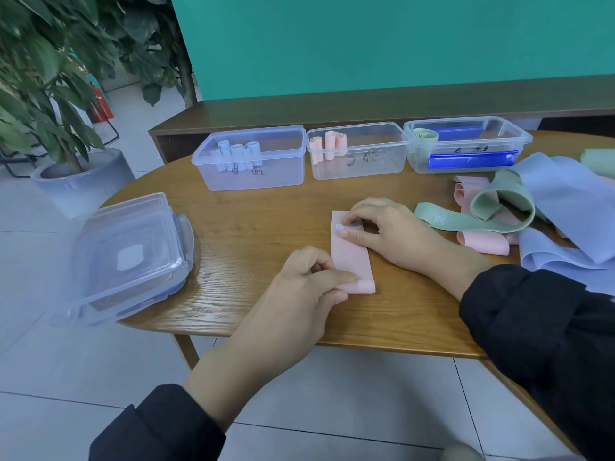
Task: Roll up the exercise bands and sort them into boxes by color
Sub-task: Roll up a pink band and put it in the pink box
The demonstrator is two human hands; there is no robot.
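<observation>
The pink band (350, 251) lies flat on the table (253, 227); the left hand (307, 284) pinches its rolled near end; the right hand (382, 227) presses the far end with straight fingers; it looks light, soft and springy, best held at the roll.

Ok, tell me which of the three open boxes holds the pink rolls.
The middle box in the far row: it holds pink rolls. The left box holds pale blue rolls, the right box a green one.
</observation>
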